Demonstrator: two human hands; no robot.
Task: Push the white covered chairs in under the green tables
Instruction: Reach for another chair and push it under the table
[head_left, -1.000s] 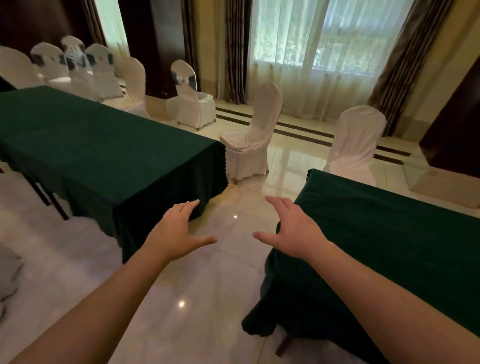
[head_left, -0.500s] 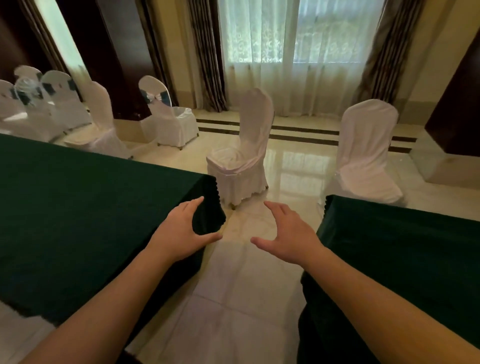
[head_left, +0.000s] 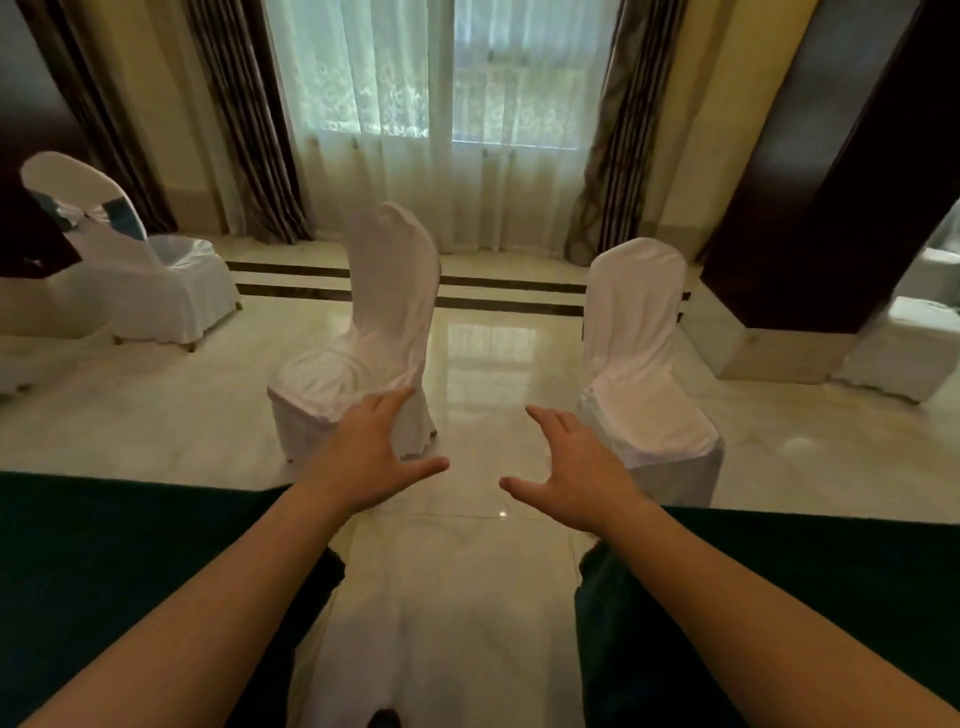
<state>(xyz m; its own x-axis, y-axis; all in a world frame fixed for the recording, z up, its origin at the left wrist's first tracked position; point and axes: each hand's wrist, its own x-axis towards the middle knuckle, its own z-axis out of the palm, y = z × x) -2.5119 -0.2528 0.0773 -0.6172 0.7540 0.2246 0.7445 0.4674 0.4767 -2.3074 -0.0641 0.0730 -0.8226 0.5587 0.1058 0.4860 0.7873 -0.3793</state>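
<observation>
Chairs (head_left: 363, 364) nearer now, green tables (head_left: 130, 561) flanking, both hands (head_left: 363, 457) spread wide, holding nothing

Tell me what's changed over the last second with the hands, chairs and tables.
The person has walked forward down the aisle: the two green tables, left and right, have slid down the view, and the two nearest white chairs, left and right, look closer. Neither chair has shifted on the floor. The left hand and right hand stay open, reaching forward, holding nothing.
</observation>
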